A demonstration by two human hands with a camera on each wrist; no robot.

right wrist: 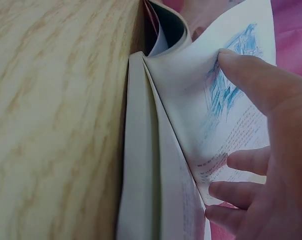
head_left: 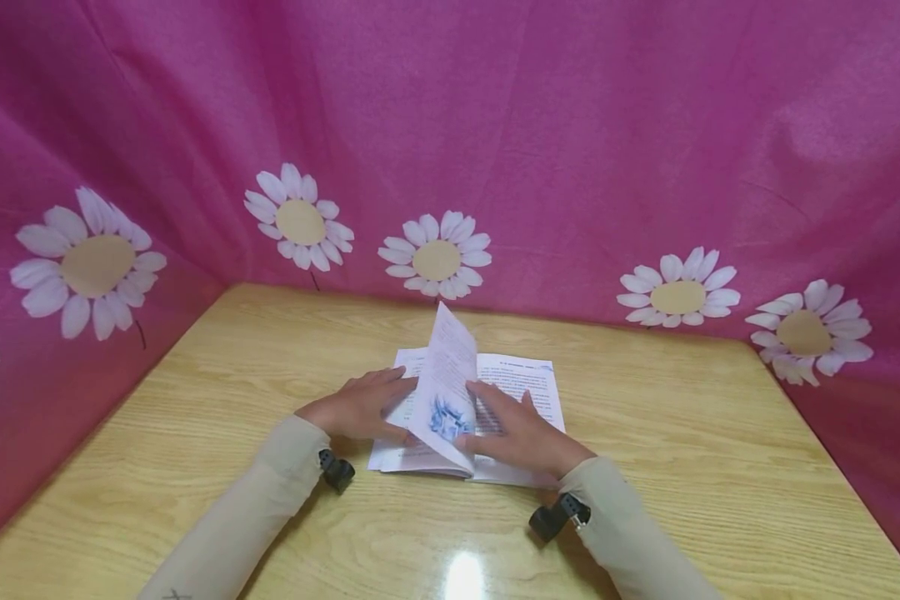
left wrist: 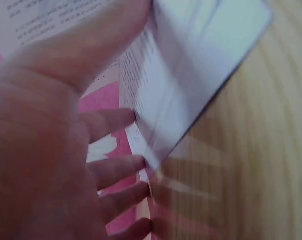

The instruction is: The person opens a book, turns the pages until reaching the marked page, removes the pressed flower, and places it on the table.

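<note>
An open book [head_left: 527, 387] lies on the worktop [head_left: 690, 442], roughly midway between its left and right edges and nearer the far edge than its far corners are to each other. One leaf [head_left: 450, 354] stands raised from the spine, tilted left, carrying a blue illustration [head_left: 448, 419] and lines of print too small to read; the right page also has printed lines and a heading, likewise illegible. The left hand [head_left: 365, 406] touches the leaf's left side, its grip spread, thumb and fingers apart. The right hand [head_left: 523, 435] rests its thumb on the illustration, its grip loose with the fingers apart. Pink cloth [head_left: 570, 150] printed with white daisies [head_left: 436, 260] hangs along the far edge.
</note>
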